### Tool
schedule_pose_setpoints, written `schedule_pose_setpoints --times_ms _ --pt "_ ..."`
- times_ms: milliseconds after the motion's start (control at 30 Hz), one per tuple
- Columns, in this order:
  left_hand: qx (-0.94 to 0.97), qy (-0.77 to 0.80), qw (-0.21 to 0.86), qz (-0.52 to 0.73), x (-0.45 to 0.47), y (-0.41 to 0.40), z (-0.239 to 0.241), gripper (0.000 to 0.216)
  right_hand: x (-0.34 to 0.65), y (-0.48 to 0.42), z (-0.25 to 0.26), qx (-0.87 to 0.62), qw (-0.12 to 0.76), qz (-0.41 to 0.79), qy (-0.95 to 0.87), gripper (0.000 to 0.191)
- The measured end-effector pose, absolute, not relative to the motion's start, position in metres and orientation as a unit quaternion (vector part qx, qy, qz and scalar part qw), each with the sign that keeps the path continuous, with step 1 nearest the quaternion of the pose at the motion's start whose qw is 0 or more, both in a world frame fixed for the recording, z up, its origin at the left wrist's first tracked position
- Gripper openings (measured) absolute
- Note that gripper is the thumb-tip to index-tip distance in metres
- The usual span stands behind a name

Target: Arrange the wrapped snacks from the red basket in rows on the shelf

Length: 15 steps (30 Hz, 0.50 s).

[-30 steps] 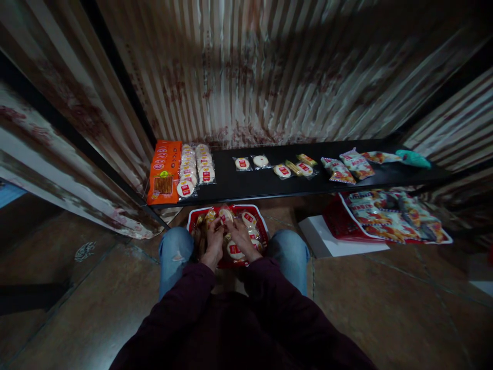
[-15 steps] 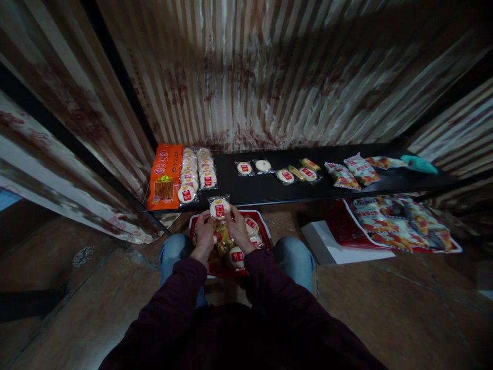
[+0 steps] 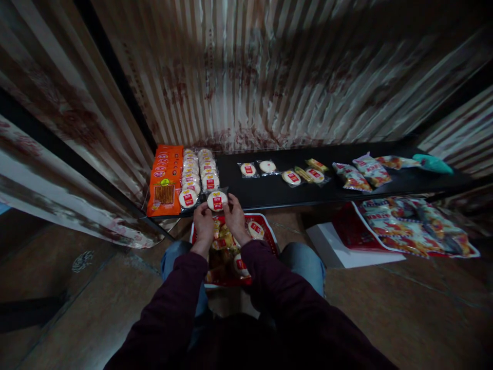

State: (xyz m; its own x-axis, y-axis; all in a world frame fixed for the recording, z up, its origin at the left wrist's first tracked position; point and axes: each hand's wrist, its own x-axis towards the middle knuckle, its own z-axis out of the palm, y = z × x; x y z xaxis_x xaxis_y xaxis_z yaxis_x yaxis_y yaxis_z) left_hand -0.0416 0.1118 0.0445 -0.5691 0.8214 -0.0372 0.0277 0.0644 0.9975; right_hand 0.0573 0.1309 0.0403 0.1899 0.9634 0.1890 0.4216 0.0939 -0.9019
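Between both hands is a round white rice cracker in a clear wrapper with a red label [image 3: 217, 201], at the front edge of the black shelf [image 3: 246, 197]. My left hand [image 3: 204, 224] pinches its left side, and my right hand [image 3: 235, 220] grips its right side. Just behind and left of it, two overlapping rows of like wrapped crackers [image 3: 190, 177] run back along the shelf. An orange snack pack [image 3: 165, 180] lies left of these rows. Below my hands, a red basket [image 3: 271, 237] holds several wrapped crackers and yellowish packets [image 3: 225, 239].
Loose wrapped crackers [image 3: 291, 178] and small packets lie mid-shelf. Farther right are snack bags [image 3: 372, 169] and a teal bag [image 3: 434, 163]. A second red basket [image 3: 348, 226] full of bags stands tilted by a white box [image 3: 335, 247]. A striped curtain [image 3: 246, 77] hangs behind.
Both hands have moved the wrapped cracker forward, from above the basket to the shelf's front edge beside the cracker rows. The view has shifted slightly.
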Motion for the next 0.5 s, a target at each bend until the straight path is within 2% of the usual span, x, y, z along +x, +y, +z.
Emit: schedule_pose_setpoints --times_ms 500 --pt "0.364 0.652 0.276 0.605 -0.047 0.146 0.038 0.034 0.045 0.157 0.043 -0.634 0.432 0.257 -0.587 0.035"
